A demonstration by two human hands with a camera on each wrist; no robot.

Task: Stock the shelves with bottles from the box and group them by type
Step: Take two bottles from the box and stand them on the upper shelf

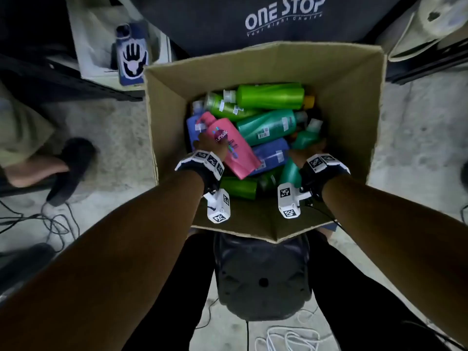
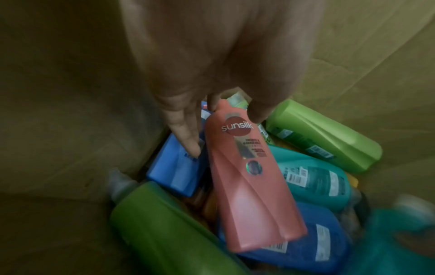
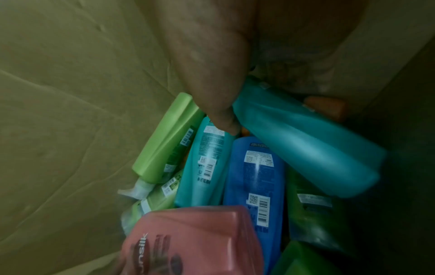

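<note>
An open cardboard box (image 1: 354,102) holds several shampoo bottles in green, teal, blue and pink. Both hands are down inside it. My left hand (image 1: 210,145) grips the upper end of a pink Sunsilk bottle (image 1: 230,148), lifted above the pile; in the left wrist view the fingers (image 2: 186,134) curl around the pink bottle (image 2: 249,178). My right hand (image 1: 304,153) holds a teal bottle (image 1: 291,171) near its neck; in the right wrist view the thumb (image 3: 219,104) presses on this teal bottle (image 3: 306,147), raised over a blue bottle (image 3: 256,178).
The box sits on a black stool (image 1: 263,277). A dark cloth reading ONE STOP (image 1: 283,13) hangs behind it. A phone in a blue case (image 1: 131,57) lies on a white ledge at left. Another person's foot in a black slipper (image 1: 71,168) and cables (image 1: 50,224) are on the floor.
</note>
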